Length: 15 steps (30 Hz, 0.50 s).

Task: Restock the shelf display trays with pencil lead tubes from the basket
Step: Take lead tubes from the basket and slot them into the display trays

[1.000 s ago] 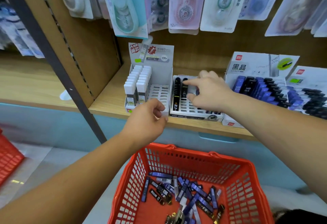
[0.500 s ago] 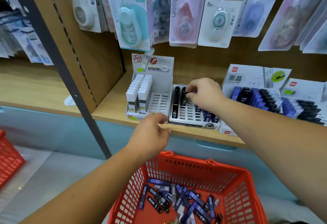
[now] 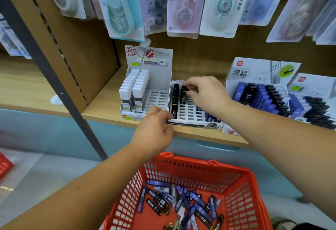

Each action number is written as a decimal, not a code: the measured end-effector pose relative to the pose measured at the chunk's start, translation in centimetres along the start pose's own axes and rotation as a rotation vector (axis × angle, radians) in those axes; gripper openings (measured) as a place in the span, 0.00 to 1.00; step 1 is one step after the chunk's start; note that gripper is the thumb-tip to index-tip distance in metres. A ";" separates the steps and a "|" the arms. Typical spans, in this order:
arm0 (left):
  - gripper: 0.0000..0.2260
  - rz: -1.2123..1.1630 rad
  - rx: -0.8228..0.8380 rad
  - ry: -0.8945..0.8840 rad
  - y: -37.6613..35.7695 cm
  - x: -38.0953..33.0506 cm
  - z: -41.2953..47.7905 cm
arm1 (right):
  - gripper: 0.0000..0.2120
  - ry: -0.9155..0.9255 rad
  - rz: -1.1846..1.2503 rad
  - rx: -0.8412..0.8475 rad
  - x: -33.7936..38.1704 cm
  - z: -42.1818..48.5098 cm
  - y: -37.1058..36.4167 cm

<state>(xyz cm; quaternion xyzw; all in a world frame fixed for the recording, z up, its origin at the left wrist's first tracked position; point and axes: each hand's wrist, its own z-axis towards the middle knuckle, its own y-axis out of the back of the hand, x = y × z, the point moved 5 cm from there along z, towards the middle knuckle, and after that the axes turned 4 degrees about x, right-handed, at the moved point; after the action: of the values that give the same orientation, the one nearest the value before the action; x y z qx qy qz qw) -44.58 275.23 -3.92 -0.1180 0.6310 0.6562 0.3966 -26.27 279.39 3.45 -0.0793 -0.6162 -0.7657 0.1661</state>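
Wooden shelf [image 3: 101, 115] under hanging correction-tape packs [image 3: 183, 6]. We note a white slotted tray [image 3: 190, 114] at mid-shelf, only partly filled. Right hand [image 3: 205, 93] pinches the top of a black lead tube [image 3: 183, 97] standing in the tray's far left part. Left hand [image 3: 154, 130] sits at the tray's near left corner, fingers curled; we cannot tell whether it grips anything. Red basket [image 3: 200, 168] is nearest us, below the shelf, with loose tubes [image 3: 181, 200] heaped on its floor. White-tube tray [image 3: 134, 91] stands left of the slotted one, blue-and-black display [image 3: 261, 93] right.
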 end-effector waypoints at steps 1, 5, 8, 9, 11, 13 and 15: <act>0.12 -0.016 0.001 0.014 0.1 0.0 -0.2 | 0.11 -0.049 0.048 0.003 -0.3 0.1 0.0; 0.12 -0.037 -0.002 0.035 0.3 -0.2 -0.9 | 0.13 -0.024 -0.111 0.063 0.1 0.6 -0.1; 0.12 -0.021 0.000 0.045 0.3 -0.3 -1.3 | 0.21 0.053 -0.299 0.056 0.6 -0.8 0.2; 0.11 -0.023 0.009 0.056 0.2 -0.3 -1.5 | 0.21 0.068 -0.273 0.013 0.8 -2.0 0.5; 0.10 -0.044 0.045 0.075 -0.6 -0.5 -2.2 | 0.18 0.106 -0.152 -0.129 1.1 -5.6 1.0; 0.09 -0.059 0.114 0.080 -2.1 -0.8 -3.1 | 0.14 0.142 -0.055 -0.211 1.2 -10.3 0.7; 0.10 -0.004 0.241 0.087 -4.5 -0.9 -4.4 | 0.10 0.125 0.016 -0.083 1.3 -14.8 -1.1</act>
<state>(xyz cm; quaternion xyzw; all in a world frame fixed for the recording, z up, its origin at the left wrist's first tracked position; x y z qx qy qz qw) -42.49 270.29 -7.42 -0.0991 0.7217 0.5692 0.3813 -26.65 264.98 -0.48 -0.0429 -0.5716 -0.7929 0.2070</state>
